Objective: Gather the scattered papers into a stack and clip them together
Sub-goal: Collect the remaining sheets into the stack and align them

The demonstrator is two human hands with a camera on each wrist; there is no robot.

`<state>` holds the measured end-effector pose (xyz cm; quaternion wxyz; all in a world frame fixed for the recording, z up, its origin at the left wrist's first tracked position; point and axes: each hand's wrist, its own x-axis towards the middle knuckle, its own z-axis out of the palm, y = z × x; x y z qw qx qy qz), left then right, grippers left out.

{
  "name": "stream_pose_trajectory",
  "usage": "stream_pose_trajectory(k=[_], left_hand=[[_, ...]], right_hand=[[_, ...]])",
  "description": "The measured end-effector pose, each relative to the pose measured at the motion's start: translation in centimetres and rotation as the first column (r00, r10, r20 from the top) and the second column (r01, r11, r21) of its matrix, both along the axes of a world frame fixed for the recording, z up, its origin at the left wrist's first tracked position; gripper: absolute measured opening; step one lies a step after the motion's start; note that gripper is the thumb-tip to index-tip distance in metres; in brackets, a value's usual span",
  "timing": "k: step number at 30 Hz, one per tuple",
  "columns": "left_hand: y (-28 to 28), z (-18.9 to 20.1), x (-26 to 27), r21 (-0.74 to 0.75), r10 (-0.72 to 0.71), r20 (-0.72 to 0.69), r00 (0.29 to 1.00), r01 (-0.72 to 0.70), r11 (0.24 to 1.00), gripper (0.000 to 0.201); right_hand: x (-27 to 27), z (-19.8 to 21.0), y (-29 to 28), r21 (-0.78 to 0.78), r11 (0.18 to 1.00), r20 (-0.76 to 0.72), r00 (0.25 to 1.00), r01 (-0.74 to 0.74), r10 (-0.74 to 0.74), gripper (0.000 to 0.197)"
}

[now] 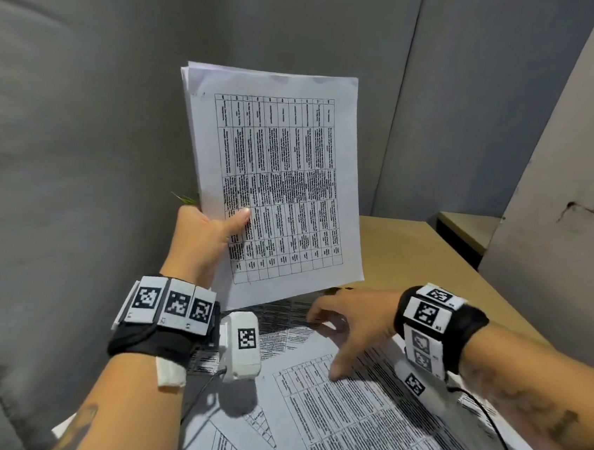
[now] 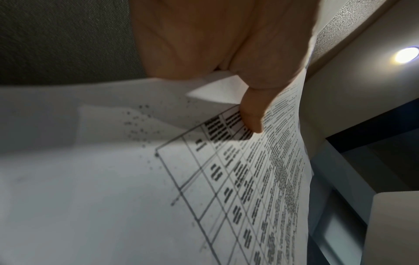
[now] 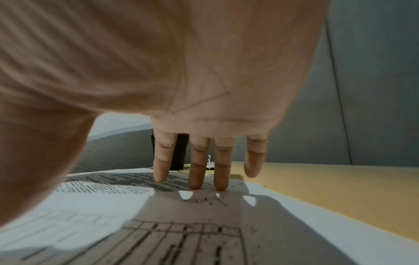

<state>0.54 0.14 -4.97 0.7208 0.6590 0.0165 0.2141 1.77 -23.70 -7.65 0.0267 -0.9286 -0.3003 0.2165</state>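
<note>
My left hand point(image 1: 214, 232) holds a stack of printed table sheets point(image 1: 275, 171) upright above the desk's left side, thumb point(image 2: 251, 116) pressed on the front page point(image 2: 113, 179), fingers hidden behind. Several loose printed sheets point(image 1: 358, 425) lie overlapping on the desk in front of me. My right hand point(image 1: 331, 342) is spread palm down over them, and its straight fingertips point(image 3: 199, 179) touch the top sheet point(image 3: 192, 224). A small binder clip point(image 3: 210, 164) stands on the desk just beyond those fingers.
The tan desk point(image 1: 413, 259) runs bare to the right of the sheets. Grey partition walls point(image 1: 78, 128) close it in at left and back. A black object point(image 3: 180, 154) stands at the back edge. A lower shelf point(image 1: 467, 228) sits at far right.
</note>
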Motion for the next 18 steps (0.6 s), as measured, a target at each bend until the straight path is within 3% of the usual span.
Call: stream_pose_trajectory(k=[2, 4, 6, 9, 12, 15, 18], left_hand=[[-0.03, -0.02, 0.08, -0.008, 0.008, -0.019, 1.0, -0.008, 1.0, 0.039], [0.2, -0.15, 0.26, -0.01, 0.021, -0.029, 0.999, -0.021, 1.0, 0.039], [0.33, -0.28, 0.53, -0.004, 0.014, -0.025, 1.0, -0.014, 1.0, 0.036], [0.38, -0.12, 0.53, -0.018, 0.007, 0.001, 1.0, -0.007, 1.0, 0.055], [0.32, -0.27, 0.65, -0.003, 0.007, 0.013, 1.0, -0.007, 1.0, 0.047], [0.08, -0.15, 0.54, 0.015, -0.009, 0.013, 1.0, 0.009, 1.0, 0.027], [0.16, -0.21, 0.66, 0.001, -0.028, 0.025, 0.999, 0.028, 1.0, 0.039]], right_hand=[[0.18, 0.0, -0.13, -0.106, 0.994, 0.011, 1.0, -0.008, 0.009, 0.09], [0.38, -0.08, -0.14, -0.162, 0.987, 0.02, 1.0, 0.0, 0.003, 0.084], [0.42, -0.02, 0.0, -0.159, 0.987, 0.011, 1.0, 0.009, -0.008, 0.069], [0.32, 0.01, 0.13, -0.122, 0.993, 0.012, 1.0, 0.006, -0.005, 0.068], [0.29, 0.0, 0.16, -0.077, 0.997, 0.008, 1.0, -0.008, 0.009, 0.08], [0.35, 0.07, 0.18, -0.075, 0.997, 0.014, 1.0, 0.005, -0.004, 0.074], [0.37, 0.03, 0.11, -0.107, 0.994, 0.002, 1.0, 0.013, -0.013, 0.066]])
